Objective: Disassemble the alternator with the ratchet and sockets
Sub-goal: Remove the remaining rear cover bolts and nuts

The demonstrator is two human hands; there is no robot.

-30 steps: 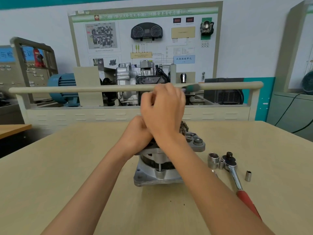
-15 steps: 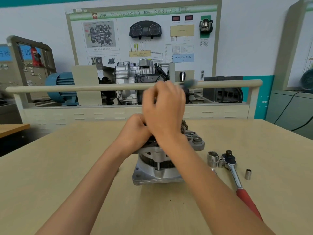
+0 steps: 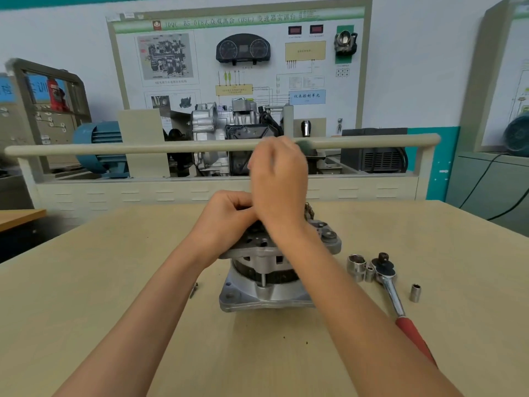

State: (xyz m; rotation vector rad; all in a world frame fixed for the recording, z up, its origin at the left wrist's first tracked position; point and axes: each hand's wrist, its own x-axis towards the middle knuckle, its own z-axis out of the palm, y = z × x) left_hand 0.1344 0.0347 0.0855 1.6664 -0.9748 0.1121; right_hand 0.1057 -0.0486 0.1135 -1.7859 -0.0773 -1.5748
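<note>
On the tan table point(image 3: 114, 296) in front of you the alternator point(image 3: 266, 285) stands on its wide flange, and everything else sits around it. Your left hand point(image 3: 229, 216) rests on its upper housing with fingers curled against the top; what they hold is hidden. Your right hand point(image 3: 279, 179) is raised just above the alternator, fingers curled round a teal-handled tool point(image 3: 305, 144) whose blurred end shows past your knuckles. Right of the alternator lie a large socket point(image 3: 356, 266), a small socket point(image 3: 369, 274) touching the ratchet point(image 3: 393, 293) with its red grip, and a further socket point(image 3: 414, 293) beyond. A small screw point(image 3: 194, 289) lies left of the base. Behind the alternator, the training board point(image 3: 237, 61) header is only partly legible: "BS-018", "(DSG)".
</note>
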